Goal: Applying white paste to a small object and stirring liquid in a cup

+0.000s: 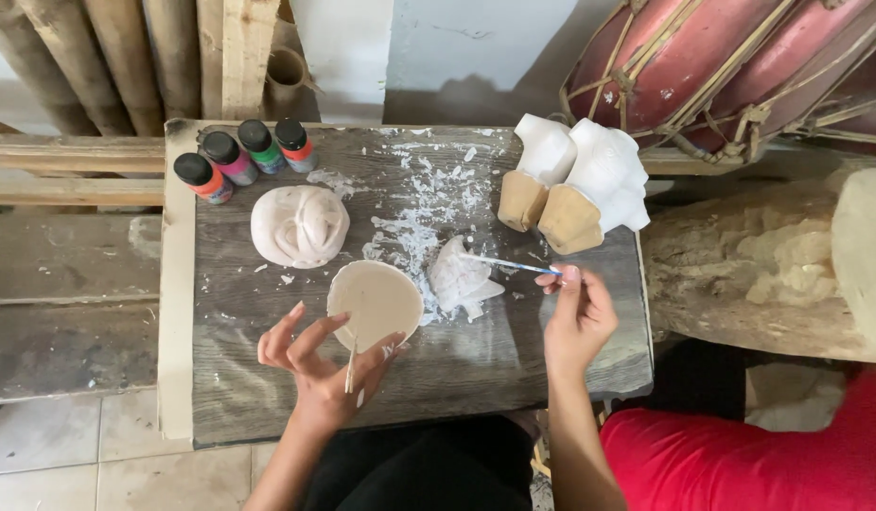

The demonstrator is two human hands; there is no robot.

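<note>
You work on a dark wooden board (457,369), dusted with white flakes (429,203) down its middle. At its far left corner stand four small paint bottles (244,156) in a row, with a white plaster cast (299,225) lying just in front of them. Two white figures with tan bases (575,185) lie at the far right edge, and a small white cast (460,279) lies near the centre.

Both forearms are showing bare to the elbow, no sleeves, no watch or bracelets. The left hand (317,364) and right hand (578,317) are wearing no gloves or rings, white smears are clinging to the fingertips, and dark clothing is covering the lap.
</note>
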